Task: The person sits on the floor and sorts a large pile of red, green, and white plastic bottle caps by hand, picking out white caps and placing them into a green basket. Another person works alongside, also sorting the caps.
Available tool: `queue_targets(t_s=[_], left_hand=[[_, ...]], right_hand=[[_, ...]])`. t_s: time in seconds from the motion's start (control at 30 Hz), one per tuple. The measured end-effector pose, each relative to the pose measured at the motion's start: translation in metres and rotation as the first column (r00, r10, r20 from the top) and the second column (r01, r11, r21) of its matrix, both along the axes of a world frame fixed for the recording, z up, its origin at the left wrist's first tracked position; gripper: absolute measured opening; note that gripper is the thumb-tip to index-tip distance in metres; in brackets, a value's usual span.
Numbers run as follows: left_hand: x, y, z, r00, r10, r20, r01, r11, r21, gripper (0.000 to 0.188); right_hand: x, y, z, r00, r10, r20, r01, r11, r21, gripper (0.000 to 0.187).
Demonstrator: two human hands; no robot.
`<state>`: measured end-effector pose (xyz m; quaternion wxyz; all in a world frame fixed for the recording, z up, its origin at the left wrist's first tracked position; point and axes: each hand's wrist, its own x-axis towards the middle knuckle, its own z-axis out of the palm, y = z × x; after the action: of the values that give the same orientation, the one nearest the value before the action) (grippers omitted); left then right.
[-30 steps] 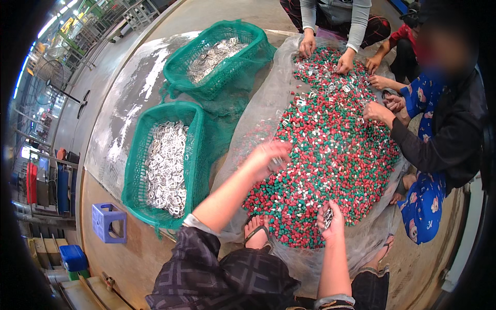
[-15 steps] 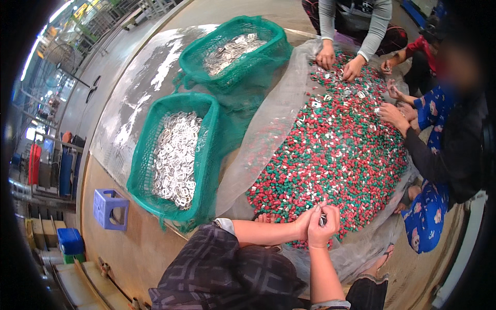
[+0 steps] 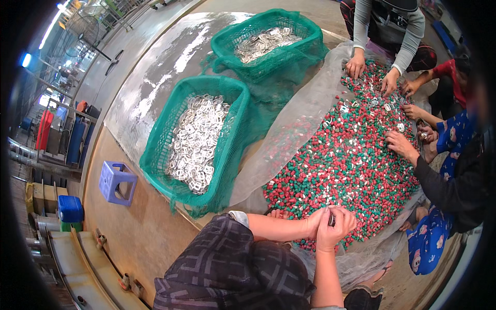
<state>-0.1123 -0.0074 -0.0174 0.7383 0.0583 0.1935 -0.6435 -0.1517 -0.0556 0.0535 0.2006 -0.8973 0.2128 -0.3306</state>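
My left hand (image 3: 313, 223) meets my right hand (image 3: 337, 227) over the near edge of a pile of small red and green pieces (image 3: 330, 170). The fingertips of both hands are pressed together, and the right hand partly covers the left. A small dark, shiny piece (image 3: 331, 220) shows inside my curled right hand. What the left fingers pinch is hidden. Flat silver metal buckles lie scattered among the coloured pieces, mostly toward the far end. The pile rests on a pale mesh sheet (image 3: 281, 147).
Left of the pile stand a near green basket (image 3: 150, 150) and a far green basket (image 3: 219, 46), both net-draped and holding silver buckles. A purple stool (image 3: 114, 181) is further left. Co-workers' hands (image 3: 356, 64) (image 3: 402, 144) work at the pile's far and right sides.
The whole view has shifted, so the baskets and pile appear further right. My hands stay joined. At the right, a co-worker's hand has moved over the pile's edge.
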Motion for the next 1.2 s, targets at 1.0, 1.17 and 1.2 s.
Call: queue_targets(t_s=[1.0,1.17,1.2], left_hand=[[0.224,0.243,0.070,0.167,-0.694,0.701,-0.985,-0.153,0.083,0.070],[0.212,0.190,0.079,-0.040,-0.837,0.546,-0.980,-0.075,-0.187,0.061],[0.205,0.175,0.077,-0.124,-0.826,0.549,-0.980,0.015,-0.199,0.058]], right_hand=[[-0.040,-0.054,-0.049,0.967,-0.237,-0.095,0.255,0.900,0.354,0.007],[-0.065,-0.052,-0.078,0.915,-0.299,-0.270,0.388,0.834,0.393,0.013],[-0.068,-0.052,-0.081,0.905,-0.305,-0.297,0.408,0.820,0.401,0.014]])
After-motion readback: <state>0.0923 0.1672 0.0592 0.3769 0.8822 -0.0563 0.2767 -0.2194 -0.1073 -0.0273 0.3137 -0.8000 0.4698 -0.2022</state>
